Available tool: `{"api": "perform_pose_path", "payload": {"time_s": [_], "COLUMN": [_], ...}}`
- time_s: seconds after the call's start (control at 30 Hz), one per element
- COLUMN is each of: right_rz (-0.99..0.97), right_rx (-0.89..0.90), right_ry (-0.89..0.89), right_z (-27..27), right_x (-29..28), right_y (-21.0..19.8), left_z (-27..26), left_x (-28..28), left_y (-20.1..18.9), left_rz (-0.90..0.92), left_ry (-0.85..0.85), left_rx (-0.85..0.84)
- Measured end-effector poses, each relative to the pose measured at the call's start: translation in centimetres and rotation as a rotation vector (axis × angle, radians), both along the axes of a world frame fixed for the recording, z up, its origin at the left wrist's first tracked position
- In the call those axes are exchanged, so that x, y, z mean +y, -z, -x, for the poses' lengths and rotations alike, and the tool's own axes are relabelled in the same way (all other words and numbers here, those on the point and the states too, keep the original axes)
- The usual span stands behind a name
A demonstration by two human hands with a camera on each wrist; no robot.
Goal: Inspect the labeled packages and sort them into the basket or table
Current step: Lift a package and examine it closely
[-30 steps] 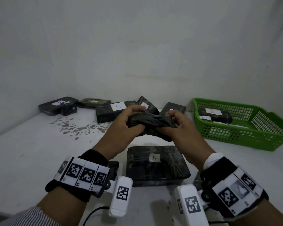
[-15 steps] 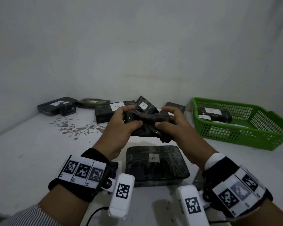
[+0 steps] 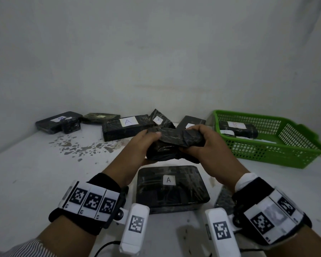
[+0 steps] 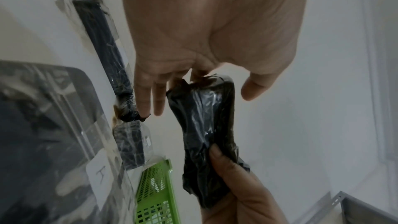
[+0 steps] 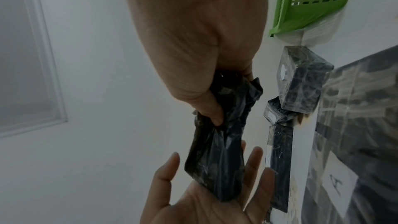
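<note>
A crumpled black wrapped package (image 3: 174,143) hangs in the air over the middle of the table, held between both hands. My right hand (image 3: 202,143) grips its right end, thumb and fingers curled into the wrap (image 5: 217,159). My left hand (image 3: 145,143) supports the left end with straight fingers, thumb spread beside it (image 4: 206,125). No label shows on this package. The green basket (image 3: 267,158) stands at the right and holds a dark package marked B (image 3: 235,127).
A large flat black package marked A (image 3: 156,191) lies on the white table (image 3: 35,182) right below my hands. Behind them lie another A package (image 3: 126,127), a small labelled one (image 3: 159,118) and several more along the wall. Dark stains (image 3: 78,145) mark the table's left.
The package has been turned between my hands, staying at about the same spot. My left fingers have straightened from a grip to a support.
</note>
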State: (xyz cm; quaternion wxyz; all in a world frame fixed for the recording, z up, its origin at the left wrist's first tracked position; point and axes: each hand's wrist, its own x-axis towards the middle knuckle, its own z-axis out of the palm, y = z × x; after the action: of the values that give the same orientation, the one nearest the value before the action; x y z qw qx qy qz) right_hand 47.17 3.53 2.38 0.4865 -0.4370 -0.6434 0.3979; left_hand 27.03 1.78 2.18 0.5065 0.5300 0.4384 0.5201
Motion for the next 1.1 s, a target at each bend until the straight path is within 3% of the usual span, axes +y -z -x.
{"api": "perform_pose_path", "payload": {"time_s": [0.23,0.37,0.57,0.7,0.9,1.0,1.1], "right_rz": [0.013,0.137,-0.039,-0.099,0.028,-0.123,-0.367], "right_rx": [-0.02,0.127,-0.134,-0.059,0.051,-0.108,-0.351], "right_ry": [-0.05,-0.089,0.03,0.015,-0.008,0.087,0.139], "right_z": [0.0,0.2,-0.2,-0.2,0.1,-0.2,-0.2], "right_x": [-0.6,-0.9,0.0,-0.4,-0.9,-0.5,-0.5], "right_y": [-0.2,-0.7,0.0,-0.1,-0.7,-0.3,0.0], "left_z": [-0.2,-0.3,-0.4,-0.2,0.0,0.1,-0.4], "left_x": [0.5,0.6,0.1,0.2,0.8,1.1,0.4], "left_y": [0.0,0.3,0.1,0.3,1.0,0.9,-0.6], "left_rz": [0.046,0.021,0.102,0.133,0.108,0.069,0.106], "left_ry": [0.001,-0.009,0.046,0.074,0.008,-0.118,-0.063], "left_rx": [-0.101,-0.086,-0.016,0.016,-0.088,0.162,0.217]}}
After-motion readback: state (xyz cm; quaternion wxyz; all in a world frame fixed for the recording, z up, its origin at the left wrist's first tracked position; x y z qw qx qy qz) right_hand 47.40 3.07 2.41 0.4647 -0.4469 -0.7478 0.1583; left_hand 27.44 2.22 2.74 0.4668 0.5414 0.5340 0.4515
